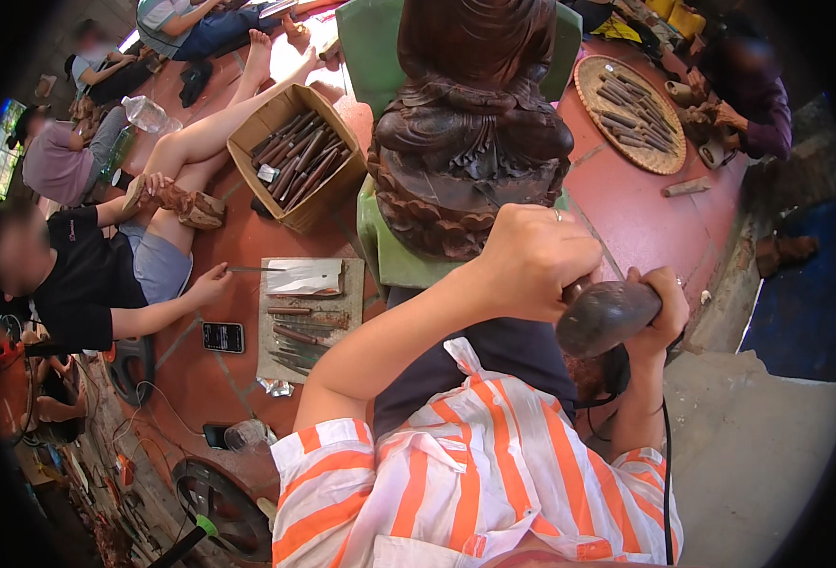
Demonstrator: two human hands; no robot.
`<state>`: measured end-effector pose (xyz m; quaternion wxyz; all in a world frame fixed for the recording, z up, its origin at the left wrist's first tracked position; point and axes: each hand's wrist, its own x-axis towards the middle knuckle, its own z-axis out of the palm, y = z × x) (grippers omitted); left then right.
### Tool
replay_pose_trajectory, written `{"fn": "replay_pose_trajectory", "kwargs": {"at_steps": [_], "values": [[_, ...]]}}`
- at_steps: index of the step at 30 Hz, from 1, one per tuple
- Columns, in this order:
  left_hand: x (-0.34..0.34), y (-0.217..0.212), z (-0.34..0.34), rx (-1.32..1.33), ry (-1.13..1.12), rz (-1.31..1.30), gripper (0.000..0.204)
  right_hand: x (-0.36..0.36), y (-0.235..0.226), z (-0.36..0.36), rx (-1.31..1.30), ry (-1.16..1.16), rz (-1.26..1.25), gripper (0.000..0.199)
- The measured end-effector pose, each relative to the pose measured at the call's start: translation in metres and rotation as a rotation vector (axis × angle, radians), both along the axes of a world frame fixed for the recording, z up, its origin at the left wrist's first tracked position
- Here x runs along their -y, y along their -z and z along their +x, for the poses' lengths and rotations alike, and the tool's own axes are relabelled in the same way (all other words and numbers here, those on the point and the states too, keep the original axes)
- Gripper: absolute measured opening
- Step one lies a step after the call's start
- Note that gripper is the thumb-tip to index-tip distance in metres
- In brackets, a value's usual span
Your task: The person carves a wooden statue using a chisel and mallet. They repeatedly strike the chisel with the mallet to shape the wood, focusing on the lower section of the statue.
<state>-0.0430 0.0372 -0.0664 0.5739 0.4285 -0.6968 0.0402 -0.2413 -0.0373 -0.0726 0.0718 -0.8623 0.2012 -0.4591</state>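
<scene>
My left hand [541, 254], with a ring on one finger, is closed in a fist. A brown rounded end, like a tool handle, shows at its lower side; the rest is hidden. My right hand [662, 308] wraps round a dark, rounded wooden mallet [605, 320], close against my left fist. Beyond my left forearm, a dark carved wooden statue [475, 151] of a seated robed figure stands on a petalled base. It is upright on a green support [394, 251] in front of my lap.
Left of me lie brown-handled chisels [290, 310] on a board, a phone [223, 338] and a cardboard box [328, 194] of tools. A person in black holds a carved wooden piece [191, 206]. A round woven tray [588, 80] of tools lies at the far right.
</scene>
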Motion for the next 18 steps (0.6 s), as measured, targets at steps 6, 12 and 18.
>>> {"fn": "replay_pose_trajectory", "kwargs": {"at_steps": [6,12,18], "values": [[-0.003,0.005,0.000,0.097,0.030,-0.046,0.022,0.004,0.001,0.002,-0.051,-0.014,-0.147,0.025],[-0.004,0.013,0.003,0.191,0.029,-0.054,0.026,0.005,0.012,0.002,0.105,-0.169,-0.127,0.027],[-0.007,0.016,0.005,0.209,0.055,-0.056,0.024,0.010,0.005,-0.001,0.013,-0.200,-0.200,0.023]]}}
